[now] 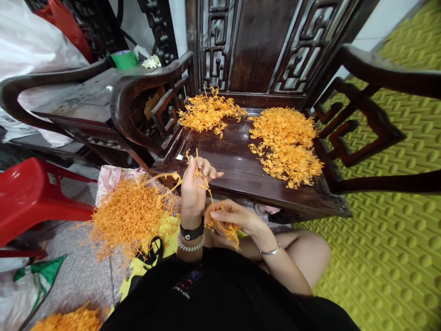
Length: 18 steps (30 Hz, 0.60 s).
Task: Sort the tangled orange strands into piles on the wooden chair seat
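Observation:
My left hand [195, 184] is raised in front of the dark wooden chair seat [237, 170], fingers pinched on a few thin orange strands [201, 177] that stick up and trail down. Just below it, my right hand [232, 217] is closed around a small clump of the same orange strands [225, 230] above my lap. Two sorted heaps of orange strands lie on the seat: a smaller one [206, 112] at the back left and a bigger one [285, 142] on the right. A large loose pile [129, 218] rests to my left on a bag.
A carved dark chair back [258, 46] and armrests [144, 92] frame the seat. A red plastic stool [31, 193] stands at the left. Yellow-green textured matting [386, 253] covers the floor on the right. More orange strands [65, 319] lie at the bottom left.

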Motion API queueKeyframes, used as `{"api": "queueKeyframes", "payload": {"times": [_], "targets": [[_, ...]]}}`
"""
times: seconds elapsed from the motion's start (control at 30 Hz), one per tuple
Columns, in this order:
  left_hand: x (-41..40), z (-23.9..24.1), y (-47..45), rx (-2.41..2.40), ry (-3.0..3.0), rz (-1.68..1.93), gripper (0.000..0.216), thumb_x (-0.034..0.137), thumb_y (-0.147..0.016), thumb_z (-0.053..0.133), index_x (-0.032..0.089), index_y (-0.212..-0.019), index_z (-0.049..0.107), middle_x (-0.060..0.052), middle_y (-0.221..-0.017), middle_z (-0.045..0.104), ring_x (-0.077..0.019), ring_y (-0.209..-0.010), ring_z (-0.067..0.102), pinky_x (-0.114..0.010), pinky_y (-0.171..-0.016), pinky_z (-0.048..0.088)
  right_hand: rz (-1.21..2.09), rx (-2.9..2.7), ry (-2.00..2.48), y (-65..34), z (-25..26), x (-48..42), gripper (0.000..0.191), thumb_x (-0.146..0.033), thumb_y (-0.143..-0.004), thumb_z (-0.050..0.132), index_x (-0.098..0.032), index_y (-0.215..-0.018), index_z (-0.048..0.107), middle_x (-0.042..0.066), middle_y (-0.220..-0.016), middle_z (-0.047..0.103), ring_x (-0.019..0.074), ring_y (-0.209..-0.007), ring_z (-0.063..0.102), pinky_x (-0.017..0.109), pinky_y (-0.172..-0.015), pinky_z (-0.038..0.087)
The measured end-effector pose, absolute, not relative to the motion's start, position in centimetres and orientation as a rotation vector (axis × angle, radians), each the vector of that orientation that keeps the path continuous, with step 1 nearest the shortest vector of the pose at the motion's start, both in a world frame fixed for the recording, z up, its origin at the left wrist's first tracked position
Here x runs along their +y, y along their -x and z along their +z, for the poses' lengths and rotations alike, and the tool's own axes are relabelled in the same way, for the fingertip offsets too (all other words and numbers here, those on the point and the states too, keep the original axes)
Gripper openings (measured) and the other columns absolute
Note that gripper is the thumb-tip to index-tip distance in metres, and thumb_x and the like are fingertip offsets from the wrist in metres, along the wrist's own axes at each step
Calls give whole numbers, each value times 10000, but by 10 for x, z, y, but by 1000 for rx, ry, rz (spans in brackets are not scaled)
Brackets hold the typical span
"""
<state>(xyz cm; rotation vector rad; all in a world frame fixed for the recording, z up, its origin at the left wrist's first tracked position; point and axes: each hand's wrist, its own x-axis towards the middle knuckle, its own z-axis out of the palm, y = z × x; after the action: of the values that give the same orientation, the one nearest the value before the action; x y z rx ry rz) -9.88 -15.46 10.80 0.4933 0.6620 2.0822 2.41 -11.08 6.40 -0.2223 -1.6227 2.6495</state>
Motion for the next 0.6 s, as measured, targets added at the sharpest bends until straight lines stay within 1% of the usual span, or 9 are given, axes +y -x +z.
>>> {"api": "queueKeyframes", "payload": {"times": [0.1, 0.17, 0.2, 0.27, 0.33, 0.37, 0.43, 0.5, 0.6], "targets": [[-154, 107, 100, 697, -464, 2061, 338, 344, -971, 412, 182, -680, 466, 35, -620, 425, -97, -613, 523, -275, -753, 539, 2607, -1594, 201, -26, 60, -114, 324, -410, -836, 658, -89, -839, 701, -14, -555, 555, 51, -467, 462, 169, -437, 310], [-154, 107, 102, 701, -421, 2042, 341, 340, -972, 408, 181, -675, 461, 33, -619, 418, -94, -606, 518, -248, -712, 538, 2597, -1517, 198, -28, 56, -116, 326, -415, -835, 659, -92, -800, 689, -3, -590, 563, 56, -494, 478, 174, -454, 325], [-154, 106, 103, 683, -404, 2031, 342, 332, -972, 411, 179, -669, 452, 35, -612, 407, -86, -577, 498, -209, -645, 521, 2595, -1475, 205, -28, 54, -118, 324, -413, -838, 657, -95, -777, 674, 1, -605, 561, 58, -502, 482, 178, -463, 331], [-156, 105, 102, 605, -388, 2008, 358, 305, -977, 401, 176, -644, 424, 46, -568, 354, -65, -480, 410, -138, -475, 414, 2594, -1381, 222, -29, 49, -120, 316, -408, -844, 652, -111, -740, 626, 1, -626, 552, 63, -506, 482, 188, -473, 337], [-157, 103, 100, 513, -377, 1981, 410, 288, -991, 354, 176, -597, 377, 63, -505, 252, -61, -402, 274, -134, -380, 283, 2604, -1290, 212, -29, 45, -123, 320, -414, -838, 656, -135, -713, 561, -7, -622, 541, 67, -485, 467, 198, -466, 327], [-159, 102, 99, 480, -367, 1977, 443, 292, -999, 320, 177, -572, 347, 69, -482, 195, -66, -385, 212, -143, -367, 251, 2609, -1255, 197, -29, 44, -124, 327, -418, -833, 660, -145, -706, 531, -11, -613, 536, 69, -474, 458, 201, -462, 321], [-161, 102, 96, 475, -336, 2031, 498, 324, -1012, 262, 183, -535, 286, 76, -460, 116, -75, -378, 134, -157, -365, 238, 2612, -1214, 174, -28, 42, -128, 354, -440, -838, 646, -158, -697, 486, -19, -574, 520, 74, -458, 445, 203, -455, 310], [-166, 104, 93, 537, -330, 2170, 534, 387, -1011, 263, 182, -518, 243, 77, -453, 93, -77, -380, 95, -160, -362, 227, 2614, -1164, 198, -28, 41, -134, 396, -493, -867, 587, -168, -684, 452, -39, -509, 468, 71, -421, 402, 200, -434, 288], [-175, 110, 91, 659, -394, 2386, 568, 476, -978, 344, 176, -509, 230, 78, -447, 96, -73, -384, 82, -153, -357, 214, 2643, -1083, 313, -29, 43, -146, 482, -585, -895, 478, -188, -643, 370, -62, -465, 395, 56, -367, 309, 197, -387, 229]]}}
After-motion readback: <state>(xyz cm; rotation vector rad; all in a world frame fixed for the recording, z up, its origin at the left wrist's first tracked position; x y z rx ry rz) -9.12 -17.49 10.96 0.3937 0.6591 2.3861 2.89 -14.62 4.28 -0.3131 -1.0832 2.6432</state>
